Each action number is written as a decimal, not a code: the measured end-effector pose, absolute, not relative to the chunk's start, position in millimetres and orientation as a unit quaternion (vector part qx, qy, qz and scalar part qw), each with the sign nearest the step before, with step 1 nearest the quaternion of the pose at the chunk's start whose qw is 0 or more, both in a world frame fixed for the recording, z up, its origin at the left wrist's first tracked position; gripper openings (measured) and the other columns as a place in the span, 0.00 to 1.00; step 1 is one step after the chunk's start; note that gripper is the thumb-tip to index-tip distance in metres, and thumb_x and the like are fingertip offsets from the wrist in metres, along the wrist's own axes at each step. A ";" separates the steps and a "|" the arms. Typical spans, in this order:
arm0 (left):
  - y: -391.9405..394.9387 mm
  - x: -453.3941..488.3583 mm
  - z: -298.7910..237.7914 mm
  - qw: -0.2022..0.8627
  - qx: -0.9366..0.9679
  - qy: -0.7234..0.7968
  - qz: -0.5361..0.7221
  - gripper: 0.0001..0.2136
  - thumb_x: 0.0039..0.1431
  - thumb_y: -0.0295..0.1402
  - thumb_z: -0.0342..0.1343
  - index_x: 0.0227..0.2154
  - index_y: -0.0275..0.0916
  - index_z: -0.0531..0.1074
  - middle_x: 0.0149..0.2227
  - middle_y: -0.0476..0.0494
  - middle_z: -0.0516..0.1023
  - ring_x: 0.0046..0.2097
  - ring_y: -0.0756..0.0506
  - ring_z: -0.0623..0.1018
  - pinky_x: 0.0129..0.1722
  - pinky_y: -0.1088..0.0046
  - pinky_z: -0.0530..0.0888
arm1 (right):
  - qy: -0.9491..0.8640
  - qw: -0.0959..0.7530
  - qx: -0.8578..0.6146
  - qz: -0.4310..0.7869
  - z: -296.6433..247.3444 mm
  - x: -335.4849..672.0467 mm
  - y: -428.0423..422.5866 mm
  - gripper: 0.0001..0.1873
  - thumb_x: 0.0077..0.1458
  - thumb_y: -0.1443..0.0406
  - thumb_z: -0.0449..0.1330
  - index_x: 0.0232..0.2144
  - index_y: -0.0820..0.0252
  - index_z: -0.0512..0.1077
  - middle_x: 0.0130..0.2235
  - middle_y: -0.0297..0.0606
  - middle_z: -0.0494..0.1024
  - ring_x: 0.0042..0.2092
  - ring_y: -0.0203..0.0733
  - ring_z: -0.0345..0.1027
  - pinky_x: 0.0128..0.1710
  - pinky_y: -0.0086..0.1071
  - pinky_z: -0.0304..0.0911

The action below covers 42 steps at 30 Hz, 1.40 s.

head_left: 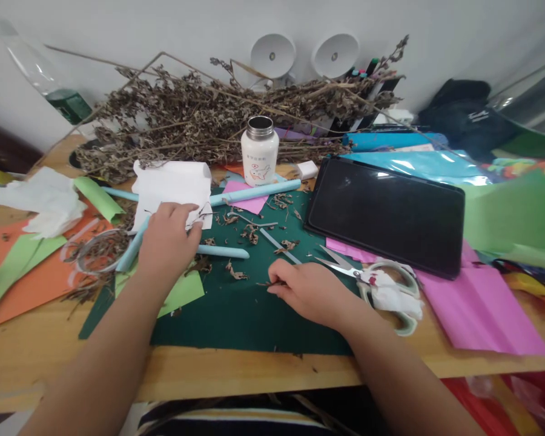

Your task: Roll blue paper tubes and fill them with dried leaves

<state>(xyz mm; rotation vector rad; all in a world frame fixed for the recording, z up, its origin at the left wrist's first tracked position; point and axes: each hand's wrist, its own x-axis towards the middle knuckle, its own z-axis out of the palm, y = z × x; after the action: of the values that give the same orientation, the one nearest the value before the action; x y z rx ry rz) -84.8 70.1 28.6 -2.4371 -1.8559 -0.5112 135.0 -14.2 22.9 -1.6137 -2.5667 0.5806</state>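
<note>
My left hand (170, 236) rests over a white sheet of paper (172, 181), with a gap between thumb and index finger. Thin dark sprigs (203, 214) lie on the sheet by those fingertips. Light blue paper tubes (257, 192) stick out around this hand. Over the dark green mat (249, 327), my right hand (306, 290) is closed in a pinch on a small brown dried twig (272, 283); part of it is hidden by the fingers. A narrow blue strip (279, 245) and dry leaf bits (236, 270) lie just beyond. Scissors (381, 287) with open blades sit right of that hand.
A black tablet (386, 209) lies at right on pink paper (485, 309). An uncapped white bottle (260, 154) stands behind the mat, before a heap of dried plants (186, 115). At left are a tape ring (100, 251), crumpled tissue (40, 200) and orange paper (27, 290).
</note>
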 end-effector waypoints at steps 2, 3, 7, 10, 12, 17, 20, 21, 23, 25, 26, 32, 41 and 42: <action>69.4 -83.9 28.5 0.021 -0.806 -0.566 -0.172 0.11 0.53 0.37 0.45 0.30 0.37 0.70 0.33 0.40 0.70 0.39 0.41 0.69 0.39 0.66 0.64 | -0.838 0.011 -0.517 0.174 23.5 133.6 -14.9 0.08 0.53 0.60 0.49 0.29 0.57 0.65 0.22 0.30 0.73 0.23 0.36 0.64 0.19 0.27 0.40; 67.3 -82.3 28.5 0.012 -0.819 -0.547 -0.173 0.12 0.54 0.38 0.45 0.25 0.37 0.69 0.31 0.42 0.70 0.37 0.42 0.69 0.37 0.67 0.65 | -0.844 0.003 -0.508 0.173 24.3 133.2 -15.3 0.10 0.53 0.59 0.49 0.27 0.57 0.65 0.21 0.30 0.72 0.23 0.36 0.64 0.19 0.27 0.40; 59.0 -76.1 27.9 0.000 -0.849 -0.493 -0.188 0.16 0.55 0.40 0.44 0.17 0.37 0.65 0.26 0.44 0.69 0.32 0.45 0.69 0.32 0.69 0.65 | -0.868 -0.005 -0.452 0.205 29.5 137.9 -15.8 0.12 0.52 0.55 0.50 0.27 0.54 0.69 0.27 0.30 0.73 0.28 0.37 0.67 0.21 0.26 0.47; 56.8 -75.1 27.5 0.000 -0.851 -0.477 -0.220 0.14 0.55 0.37 0.44 0.20 0.36 0.66 0.25 0.45 0.69 0.32 0.46 0.69 0.31 0.71 0.65 | -0.835 0.067 -0.509 0.200 30.4 149.7 -12.1 0.15 0.54 0.56 0.47 0.42 0.50 0.66 0.36 0.34 0.74 0.36 0.40 0.67 0.28 0.29 0.56; 55.2 -74.8 27.4 -0.001 -0.849 -0.473 -0.234 0.12 0.55 0.36 0.44 0.21 0.36 0.66 0.25 0.45 0.69 0.31 0.47 0.69 0.31 0.71 0.65 | -0.774 0.124 -0.600 0.161 27.1 157.8 -6.4 0.17 0.55 0.59 0.46 0.45 0.54 0.63 0.39 0.38 0.73 0.39 0.42 0.66 0.33 0.32 0.58; 46.2 -69.9 26.4 -0.051 -0.867 -0.437 -0.236 0.11 0.55 0.35 0.45 0.23 0.36 0.68 0.25 0.45 0.69 0.31 0.47 0.69 0.32 0.71 0.65 | -0.750 0.094 -0.649 0.087 11.1 163.7 10.5 0.13 0.51 0.61 0.50 0.37 0.59 0.70 0.36 0.42 0.71 0.38 0.46 0.64 0.34 0.35 0.59; 40.4 -65.7 26.1 -0.073 -0.878 -0.404 -0.246 0.11 0.54 0.34 0.46 0.24 0.35 0.69 0.27 0.44 0.70 0.32 0.47 0.69 0.33 0.71 0.65 | -0.768 0.119 -0.627 0.056 6.6 162.3 14.4 0.10 0.51 0.66 0.50 0.32 0.59 0.71 0.36 0.41 0.70 0.37 0.44 0.63 0.35 0.36 0.59; 38.4 -64.1 25.8 -0.077 -0.881 -0.395 -0.250 0.10 0.54 0.33 0.46 0.25 0.35 0.70 0.27 0.44 0.70 0.32 0.47 0.69 0.33 0.71 0.65 | -0.771 0.141 -0.619 0.047 6.7 161.7 14.3 0.10 0.50 0.67 0.50 0.32 0.59 0.71 0.36 0.41 0.71 0.37 0.44 0.63 0.35 0.36 0.59; 34.2 -60.1 24.6 -0.087 -0.888 -0.377 -0.251 0.09 0.54 0.34 0.47 0.28 0.35 0.70 0.29 0.43 0.71 0.34 0.47 0.70 0.35 0.70 0.65 | -0.783 0.183 -0.593 0.040 8.6 159.3 12.2 0.10 0.50 0.67 0.50 0.31 0.60 0.71 0.35 0.41 0.71 0.37 0.43 0.63 0.36 0.35 0.58; 29.2 -54.6 22.4 -0.097 -0.892 -0.366 -0.246 0.10 0.53 0.36 0.49 0.33 0.34 0.69 0.32 0.42 0.73 0.36 0.46 0.70 0.36 0.69 0.65 | -0.803 0.215 -0.555 0.045 12.0 154.0 8.0 0.09 0.50 0.67 0.50 0.30 0.61 0.71 0.34 0.40 0.72 0.35 0.42 0.62 0.36 0.35 0.58; 26.5 -51.4 21.1 -0.103 -0.893 -0.363 -0.244 0.12 0.53 0.38 0.49 0.34 0.34 0.68 0.33 0.42 0.73 0.37 0.45 0.70 0.37 0.68 0.65 | -0.813 0.227 -0.534 0.050 13.7 150.3 5.5 0.09 0.50 0.67 0.50 0.29 0.62 0.71 0.33 0.41 0.72 0.35 0.41 0.62 0.35 0.34 0.58; 15.3 -36.6 17.8 -0.165 -0.890 -0.357 -0.232 0.07 0.55 0.33 0.46 0.28 0.37 0.67 0.30 0.47 0.74 0.33 0.49 0.71 0.35 0.73 0.67 | -0.838 0.259 -0.471 0.090 19.1 129.3 -6.2 0.10 0.50 0.68 0.48 0.26 0.63 0.69 0.29 0.40 0.71 0.32 0.39 0.60 0.32 0.32 0.57; 19.2 -45.8 20.6 -0.351 -0.784 -0.450 -0.244 0.05 0.50 0.30 0.48 0.23 0.37 0.66 0.24 0.50 0.71 0.27 0.51 0.71 0.27 0.76 0.66 | -0.809 0.254 -0.500 0.175 26.9 149.5 -8.2 0.07 0.46 0.71 0.49 0.21 0.62 0.66 0.23 0.34 0.66 0.27 0.33 0.58 0.26 0.26 0.52; 19.7 -47.4 21.0 -0.374 -0.772 -0.449 -0.250 0.05 0.50 0.30 0.48 0.23 0.37 0.66 0.24 0.50 0.71 0.28 0.51 0.71 0.27 0.77 0.66 | -0.811 0.240 -0.499 0.188 28.7 152.5 -9.0 0.07 0.46 0.71 0.49 0.20 0.62 0.65 0.22 0.33 0.66 0.26 0.32 0.58 0.26 0.25 0.51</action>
<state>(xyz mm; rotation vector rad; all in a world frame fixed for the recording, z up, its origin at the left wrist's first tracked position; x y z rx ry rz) -47.4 19.7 21.0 -3.2542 -1.8920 -1.0517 152.5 -9.0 28.7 -1.3666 -2.2200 0.5157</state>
